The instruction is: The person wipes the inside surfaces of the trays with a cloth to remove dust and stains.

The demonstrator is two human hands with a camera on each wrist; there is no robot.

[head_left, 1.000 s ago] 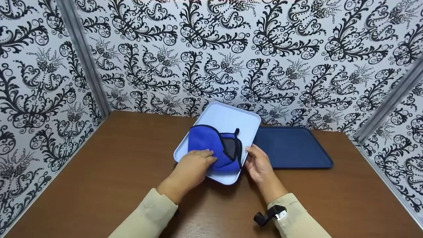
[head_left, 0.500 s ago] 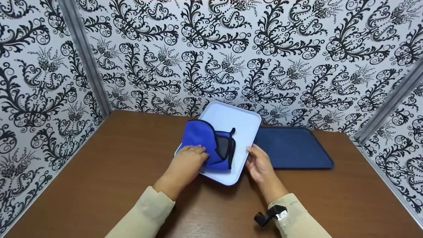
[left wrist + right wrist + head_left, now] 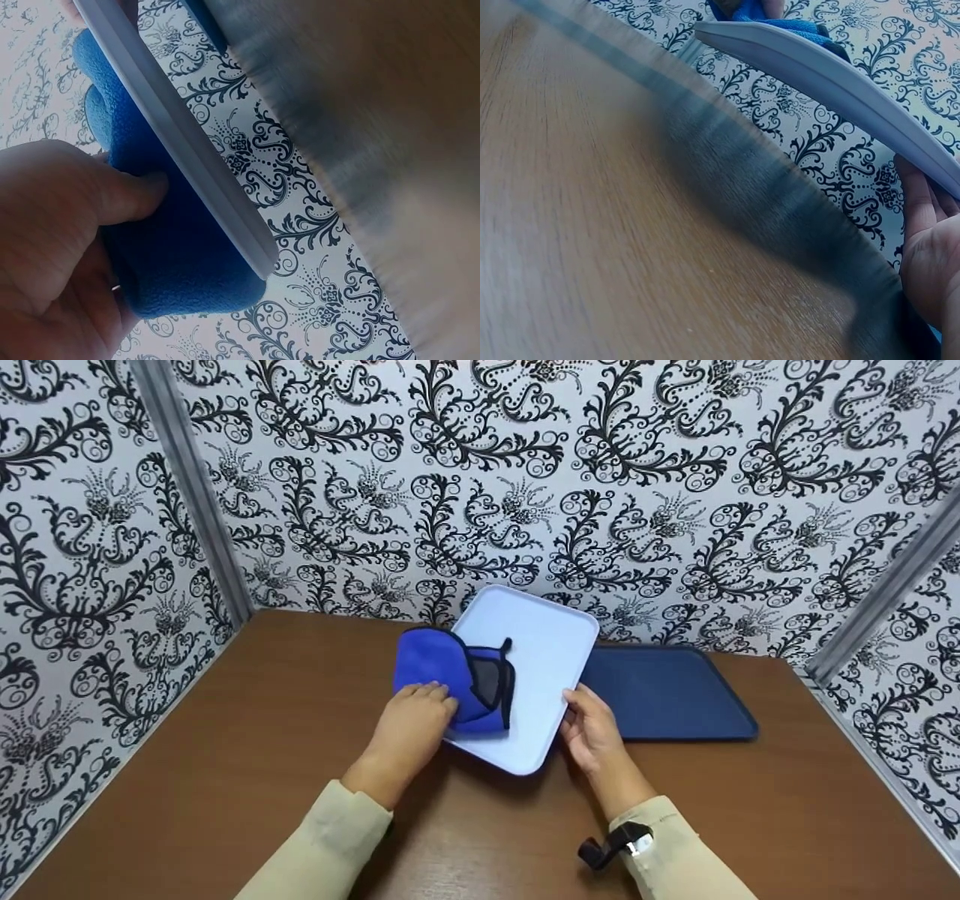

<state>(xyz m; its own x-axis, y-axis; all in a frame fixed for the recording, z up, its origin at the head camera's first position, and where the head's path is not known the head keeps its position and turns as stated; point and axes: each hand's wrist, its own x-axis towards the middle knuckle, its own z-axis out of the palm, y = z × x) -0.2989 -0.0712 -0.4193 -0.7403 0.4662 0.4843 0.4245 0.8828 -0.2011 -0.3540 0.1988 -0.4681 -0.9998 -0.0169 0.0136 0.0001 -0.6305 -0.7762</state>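
Note:
A pale lavender tray [image 3: 544,660] is held tilted above the brown table; its rim shows in the left wrist view [image 3: 172,127] and the right wrist view [image 3: 832,82]. My right hand [image 3: 589,727] grips its near right edge, and the palm [image 3: 930,247] is under the rim. A blue fleece cloth [image 3: 435,667] with black trim and a grey mesh patch lies bunched over the tray's left edge. My left hand [image 3: 420,701] holds this cloth against the tray, with the thumb [image 3: 127,195] pressed into the fleece [image 3: 180,255].
A dark blue tray [image 3: 667,690] lies flat on the table [image 3: 225,780] to the right, behind the lifted tray. Patterned black-and-white walls close in the back and both sides. A black device is strapped to the right sleeve [image 3: 611,847].
My left hand has slid the blue cloth leftwards across the tray to its left edge. The tray has tipped up a little more in my right hand.

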